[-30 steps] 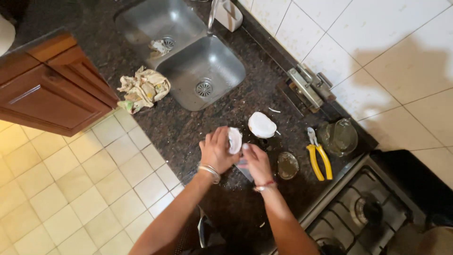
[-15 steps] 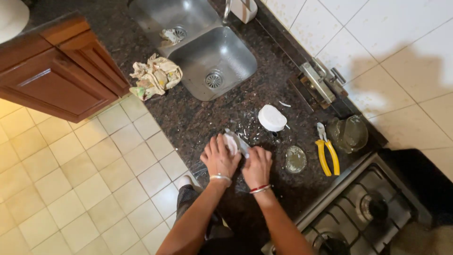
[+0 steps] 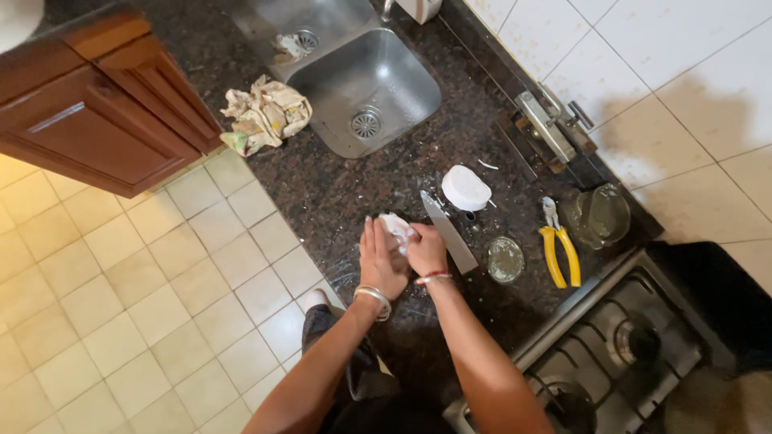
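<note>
A large knife (image 3: 449,233) is grasped by the right hand (image 3: 425,249) over the dark granite counter (image 3: 354,193); a white crumpled lump (image 3: 396,228) is pressed against the blade by the left hand (image 3: 379,261), fingers closed on it; yellow pliers (image 3: 560,249) lie nearby.

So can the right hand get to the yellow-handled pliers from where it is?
Probably yes. The right hand grips a knife, so it is not free, but the pliers lie in the open on the countertop, with only a small glass dish between.
</note>
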